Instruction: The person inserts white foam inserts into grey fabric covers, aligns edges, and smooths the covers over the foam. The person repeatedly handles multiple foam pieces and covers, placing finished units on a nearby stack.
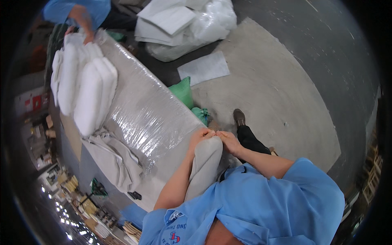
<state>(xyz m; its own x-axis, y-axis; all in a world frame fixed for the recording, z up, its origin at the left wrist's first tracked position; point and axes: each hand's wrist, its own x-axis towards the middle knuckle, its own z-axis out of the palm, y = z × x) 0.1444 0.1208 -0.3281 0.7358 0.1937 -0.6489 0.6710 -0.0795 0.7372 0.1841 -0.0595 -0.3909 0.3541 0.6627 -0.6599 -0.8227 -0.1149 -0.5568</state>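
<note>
At the table's near end, my left hand point(202, 134) and my right hand point(229, 141) meet, their fingers pinched on the upper edge of a light grey fabric cover point(207, 160). The cover hangs down from them against my body, narrow at the top and wider below. What lies inside it, if anything, is hidden. To the left, several folded grey fabric pieces point(116, 161) lie loosely on the table point(149, 118), which is wrapped in shiny clear plastic film.
At the far left, a co-worker's hand point(88, 37) touches a pile of white padded cushions point(87, 81). Green sacks point(182, 92) stand beside the table. Behind them are a white sheet point(204, 67) on the floor and a plastic-wrapped bundle of white padding point(183, 28).
</note>
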